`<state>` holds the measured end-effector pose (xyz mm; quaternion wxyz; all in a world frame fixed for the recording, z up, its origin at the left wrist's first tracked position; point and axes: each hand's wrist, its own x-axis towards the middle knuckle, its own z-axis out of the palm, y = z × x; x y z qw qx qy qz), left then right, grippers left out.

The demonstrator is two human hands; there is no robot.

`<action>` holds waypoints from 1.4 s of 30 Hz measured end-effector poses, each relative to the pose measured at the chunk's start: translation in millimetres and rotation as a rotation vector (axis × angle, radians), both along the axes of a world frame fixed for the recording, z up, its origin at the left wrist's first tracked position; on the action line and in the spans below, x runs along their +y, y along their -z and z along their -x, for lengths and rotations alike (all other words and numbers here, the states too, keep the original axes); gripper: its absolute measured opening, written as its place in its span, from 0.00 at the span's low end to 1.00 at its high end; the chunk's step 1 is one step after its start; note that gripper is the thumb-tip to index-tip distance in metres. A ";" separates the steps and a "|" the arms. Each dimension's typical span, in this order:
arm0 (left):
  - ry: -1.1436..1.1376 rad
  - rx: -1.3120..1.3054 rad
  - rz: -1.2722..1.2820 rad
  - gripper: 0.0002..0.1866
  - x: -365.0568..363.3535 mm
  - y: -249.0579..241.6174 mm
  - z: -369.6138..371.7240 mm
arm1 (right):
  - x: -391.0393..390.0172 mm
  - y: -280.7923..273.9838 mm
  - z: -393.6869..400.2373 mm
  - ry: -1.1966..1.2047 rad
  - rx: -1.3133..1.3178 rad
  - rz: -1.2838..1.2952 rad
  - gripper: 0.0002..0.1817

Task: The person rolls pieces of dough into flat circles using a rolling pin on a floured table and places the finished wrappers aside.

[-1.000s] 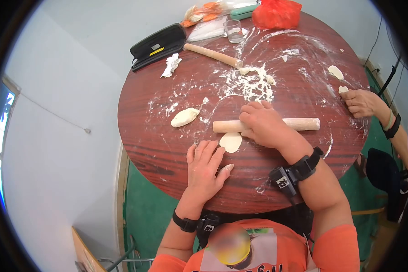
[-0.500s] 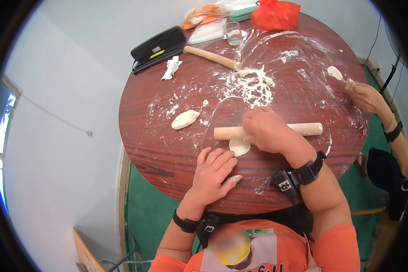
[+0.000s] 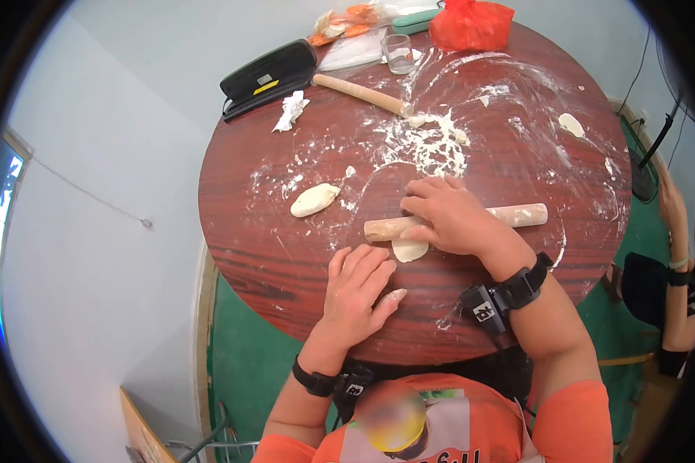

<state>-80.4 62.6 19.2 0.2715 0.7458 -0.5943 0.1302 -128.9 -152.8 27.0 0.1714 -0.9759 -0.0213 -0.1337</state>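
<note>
My right hand (image 3: 452, 216) lies over the middle of a wooden rolling pin (image 3: 521, 214), its fingers reaching past the far side and its thumb on the near side. Partly under the pin is a small, flat round of dough (image 3: 409, 251). My left hand (image 3: 357, 289) rests on the table just left of that round, fingers apart and holding nothing. Flour whitens some of its fingertips. Beyond it, to the upper left, sits an oval lump of dough (image 3: 315, 200).
Scattered flour (image 3: 432, 147) covers the table's middle, beside a second rolling pin (image 3: 361, 94). Farther back are a black case (image 3: 270, 77), crumpled tissue (image 3: 291, 112), a glass (image 3: 399, 55) and a red bag (image 3: 471, 25). Another dough round (image 3: 571, 125) lies near a co-worker's arm (image 3: 676, 224).
The fingers of my right hand have stretched out over the rolling pin. The co-worker's hand has moved right, off the table. My left hand stays almost in place.
</note>
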 end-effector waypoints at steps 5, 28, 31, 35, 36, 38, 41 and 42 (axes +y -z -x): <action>0.013 0.012 -0.069 0.25 -5.7 1.9 -1.2 | 4.3 -2.4 -3.5 -0.025 0.040 0.023 0.13; -0.022 -0.004 -0.067 0.19 -6.4 -8.0 -4.3 | -16.2 -10.5 4.1 0.069 -0.101 -0.042 0.13; -0.003 0.032 -0.167 0.18 -10.8 -13.4 -10.4 | -21.0 -10.0 5.0 0.113 -0.112 -0.044 0.13; -0.009 0.137 -0.234 0.16 -27.8 -12.8 -33.0 | -25.8 -8.9 5.8 0.138 -0.110 -0.044 0.13; -0.031 0.166 -0.270 0.16 -34.9 -20.3 -38.1 | -26.8 -8.2 5.8 0.140 -0.116 -0.039 0.13; -0.030 0.135 -0.254 0.16 -44.0 -13.1 -53.3 | -29.9 -6.2 5.4 0.145 -0.125 -0.033 0.13; -0.034 0.080 -0.236 0.14 -57.7 -13.6 -56.5 | -35.4 -4.3 6.0 0.171 -0.126 -0.050 0.13; -0.036 0.083 -0.282 0.12 -61.3 -15.9 -55.6 | -36.8 -7.0 6.8 0.187 -0.115 -0.048 0.13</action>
